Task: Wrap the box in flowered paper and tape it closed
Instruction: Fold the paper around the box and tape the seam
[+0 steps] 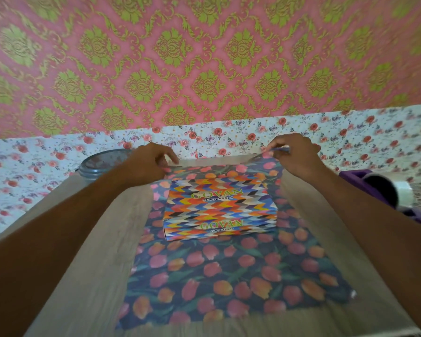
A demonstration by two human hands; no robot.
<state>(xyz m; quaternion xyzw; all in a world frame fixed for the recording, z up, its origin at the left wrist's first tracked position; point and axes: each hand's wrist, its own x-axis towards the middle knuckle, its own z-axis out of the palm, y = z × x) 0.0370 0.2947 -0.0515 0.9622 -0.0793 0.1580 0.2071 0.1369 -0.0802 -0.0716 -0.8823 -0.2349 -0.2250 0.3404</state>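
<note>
The box (219, 207) sits on the paper (229, 276), toward the sheet's 12 o'clock end, and the sheet lies flat on the worktop (100, 239). Both hands are at the far edge of the sheet. The left hand (151, 164), at the box's 11 o'clock, has its fingers (170, 155) curled and pinching that edge. The right hand (297, 154), at 1 o'clock, pinches it too and holds it up, so the paper's white underside shows between the hands.

The box looks like light, stiff card with sharp corners. It should hold still under the paper but could slide if the sheet is tugged. The paper looks thin and creases easily, and it would likely tear at the box's corners. It is best held by the edge near both corners, as here, and drawn evenly over the top.

The box reads "GOVAN SUNGLASSES" twice, once on its top and once on its near side. A roll of tape (402, 190) waits at 3 o'clock and a round tub (102, 164) at 10 o'clock. No writing can be read on either.
</note>
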